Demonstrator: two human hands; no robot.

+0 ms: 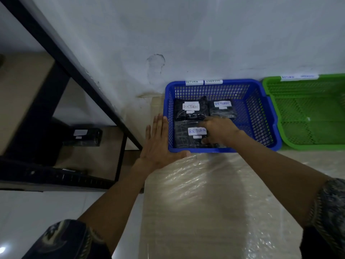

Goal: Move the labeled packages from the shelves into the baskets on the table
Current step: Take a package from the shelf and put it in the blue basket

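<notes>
A blue basket (268, 116) with RETURN and OVERDUE tags on its back rim stands on the table against the wall. Inside lie three black wrapped packages, each with a white RETURN label: one at the back left (190, 109), one at the back right (223, 109), one at the front (186, 135). My right hand (218, 130) reaches into the basket and grips the right end of the front package. My left hand (158, 143) lies flat, fingers together, against the basket's left outer wall and front corner.
A green basket (306, 113) holding nothing stands to the right of the blue one. At the left a black metal shelf rack (61, 58) holds another labeled black package (84, 136) on a lower shelf. The table (205, 202) is covered in clear plastic film.
</notes>
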